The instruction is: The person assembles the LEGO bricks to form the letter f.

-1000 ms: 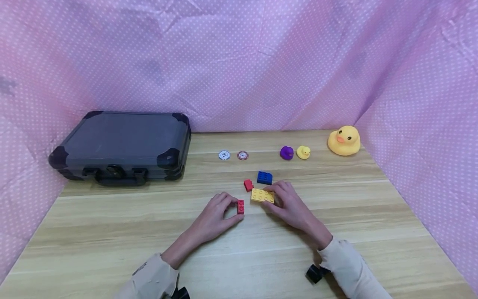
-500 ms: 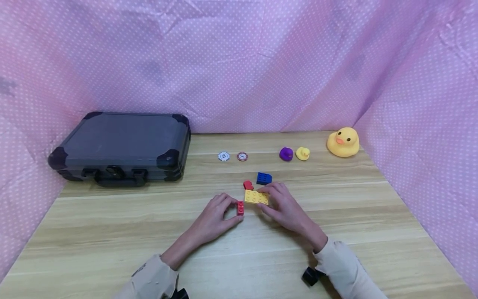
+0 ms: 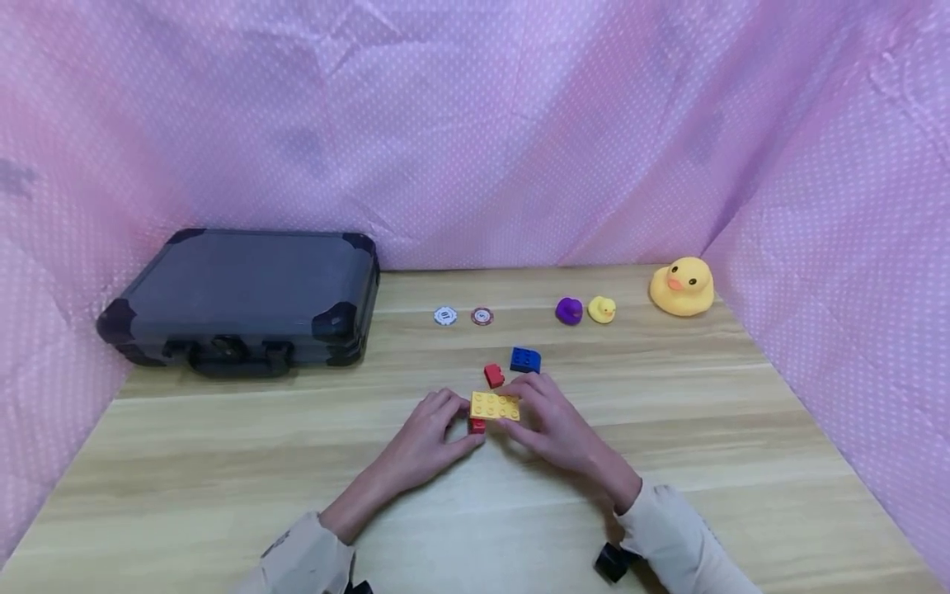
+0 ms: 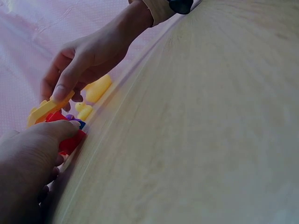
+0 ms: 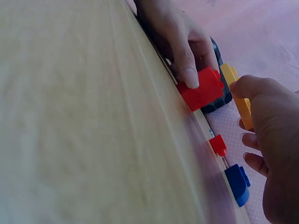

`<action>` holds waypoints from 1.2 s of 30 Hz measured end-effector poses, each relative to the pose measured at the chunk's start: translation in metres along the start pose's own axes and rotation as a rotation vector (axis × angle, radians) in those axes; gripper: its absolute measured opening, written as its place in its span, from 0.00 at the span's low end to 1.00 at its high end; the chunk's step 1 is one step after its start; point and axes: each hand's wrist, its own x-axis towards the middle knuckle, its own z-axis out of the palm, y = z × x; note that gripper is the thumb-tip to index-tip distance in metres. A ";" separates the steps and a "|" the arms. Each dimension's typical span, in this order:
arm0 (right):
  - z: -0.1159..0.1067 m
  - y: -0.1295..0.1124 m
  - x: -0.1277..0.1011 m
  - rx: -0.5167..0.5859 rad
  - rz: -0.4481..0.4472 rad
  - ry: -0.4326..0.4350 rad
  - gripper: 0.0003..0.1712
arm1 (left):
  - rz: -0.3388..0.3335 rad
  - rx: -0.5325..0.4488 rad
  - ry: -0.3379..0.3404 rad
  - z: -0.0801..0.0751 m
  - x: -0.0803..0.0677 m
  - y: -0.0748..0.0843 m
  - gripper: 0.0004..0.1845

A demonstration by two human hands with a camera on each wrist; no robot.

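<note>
Right now, from my remote seat, I see both hands meeting at the middle of the wooden table [image 3: 223,462]. My left hand [image 3: 426,437] has its fingers curled around a small red brick [image 3: 477,426], thumb on the near side, and the brick stands on the table surface. In the right wrist view that thumb presses flat against the brick's near face. My right hand [image 3: 552,425] pinches a flat yellow plate [image 3: 495,406] by its right end, fingers on the far edge and thumb on the near one. The plate hangs directly over the red brick, its left end above it; I cannot tell whether the two touch, though the left wrist view shows the plate tilted just above the red piece.

Just beyond the hands lie a second small red brick [image 3: 493,375] and, to its right, a blue brick [image 3: 525,360], close together but apart. Farther back sit a white chip [image 3: 445,316] and a red chip [image 3: 482,317], side by side. To their right stand a small purple duck [image 3: 569,311] and a small yellow duck [image 3: 602,309], with a large yellow duck [image 3: 682,286] near the far right corner. A dark grey hard case [image 3: 245,301] lies closed at the far left, handle facing me. Pink dotted cloth [image 3: 475,124] walls in the table on three sides.
</note>
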 end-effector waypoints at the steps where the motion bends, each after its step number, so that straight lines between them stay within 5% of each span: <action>1: 0.001 0.000 0.000 0.001 -0.007 -0.002 0.22 | -0.003 0.006 -0.004 0.001 0.000 0.000 0.20; 17: 0.006 -0.001 -0.001 -0.002 -0.068 -0.010 0.23 | 0.016 0.065 0.001 0.005 0.000 0.000 0.21; 36: 0.002 -0.004 0.003 0.048 -0.002 -0.094 0.21 | -0.026 0.017 -0.006 0.002 0.003 0.001 0.20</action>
